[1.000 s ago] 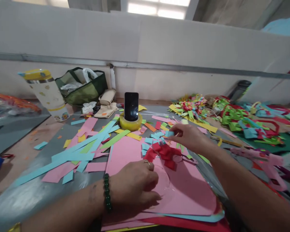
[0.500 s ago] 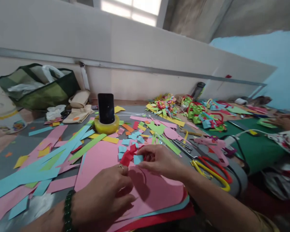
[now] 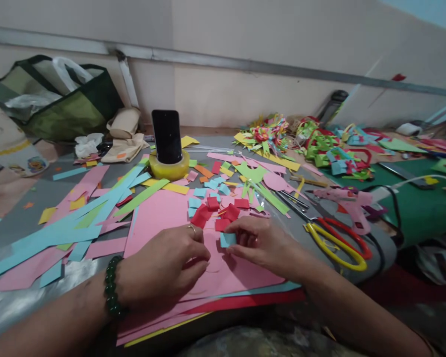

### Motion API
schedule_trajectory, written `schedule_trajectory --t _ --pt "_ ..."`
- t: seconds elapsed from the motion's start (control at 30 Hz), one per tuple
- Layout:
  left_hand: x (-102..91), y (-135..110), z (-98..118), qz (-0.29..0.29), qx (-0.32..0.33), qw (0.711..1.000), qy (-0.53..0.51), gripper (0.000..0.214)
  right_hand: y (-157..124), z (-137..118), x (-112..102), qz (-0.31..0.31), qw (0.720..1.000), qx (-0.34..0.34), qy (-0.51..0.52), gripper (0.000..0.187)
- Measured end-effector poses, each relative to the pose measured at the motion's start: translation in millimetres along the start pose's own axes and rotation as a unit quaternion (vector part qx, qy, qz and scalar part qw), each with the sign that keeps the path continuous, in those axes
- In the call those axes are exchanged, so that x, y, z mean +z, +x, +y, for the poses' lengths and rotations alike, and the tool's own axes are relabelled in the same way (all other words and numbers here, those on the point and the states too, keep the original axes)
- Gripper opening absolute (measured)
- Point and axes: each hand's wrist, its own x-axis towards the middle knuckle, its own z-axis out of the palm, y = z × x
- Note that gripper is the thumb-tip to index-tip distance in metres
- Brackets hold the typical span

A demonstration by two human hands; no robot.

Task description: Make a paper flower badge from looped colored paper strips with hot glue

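My right hand (image 3: 260, 244) pinches a small light-blue paper square (image 3: 227, 240) between thumb and forefinger. It is held just above the pink paper sheet (image 3: 156, 213). My left hand (image 3: 170, 260), wearing a ring and a dark green bead bracelet (image 3: 111, 287), rests over the same sheet with its fingers curled. What those fingers hold, if anything, is hidden. Just beyond its knuckles lies a folded red paper piece (image 3: 200, 216). More red pieces (image 3: 230, 212) and light-blue paper squares (image 3: 195, 203) lie beyond both hands.
Paper strips (image 3: 77, 223) cover the left side. A phone (image 3: 166, 136) stands in a yellow tape roll (image 3: 169, 168). To the right lie scissors (image 3: 338, 243) with red and yellow handles and a pink glue gun (image 3: 347, 203). Behind are a paper-strip pile (image 3: 269, 134) and a green bag (image 3: 66, 114).
The view has tilted down and turned. My right hand still pinches the light-blue square, now a little farther from my left hand. More red pieces show between and beyond the hands.
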Motion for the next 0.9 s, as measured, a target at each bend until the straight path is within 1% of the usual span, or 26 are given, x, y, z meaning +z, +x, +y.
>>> schedule_trajectory --t 0.13,0.27,0.47,0.63,0.7,0.83,0.9 --pt "-1.1 1 0 -0.006 -0.003 1.0 0.004 0.025 -2 1 2 0.004 0.998 -0.01 -0.065 0.019" --pt "-1.4 2 -1 -0.007 -0.001 1.0 0.003 0.024 -5 6 6 0.016 0.992 -0.04 -0.121 0.018" --pt "2.1 0 -2 -0.005 -0.004 1.0 -0.003 0.023 -9 5 10 0.009 0.987 -0.052 -0.153 0.022" --pt "2.7 0 -2 -0.004 -0.007 1.0 -0.007 0.023 -8 -4 10 -0.017 0.985 -0.044 -0.167 0.017" --pt "2.2 0 -2 -0.004 -0.007 1.0 -0.007 0.023 -9 -5 10 -0.018 0.982 -0.046 -0.183 0.02" --pt "1.5 1 -2 -0.005 -0.003 1.0 -0.004 0.022 -15 -5 5 -0.01 0.973 -0.062 -0.223 0.035" --pt "1.7 1 -2 -0.005 -0.001 1.0 -0.002 0.021 -19 -6 2 -0.017 0.967 -0.079 -0.242 0.036"
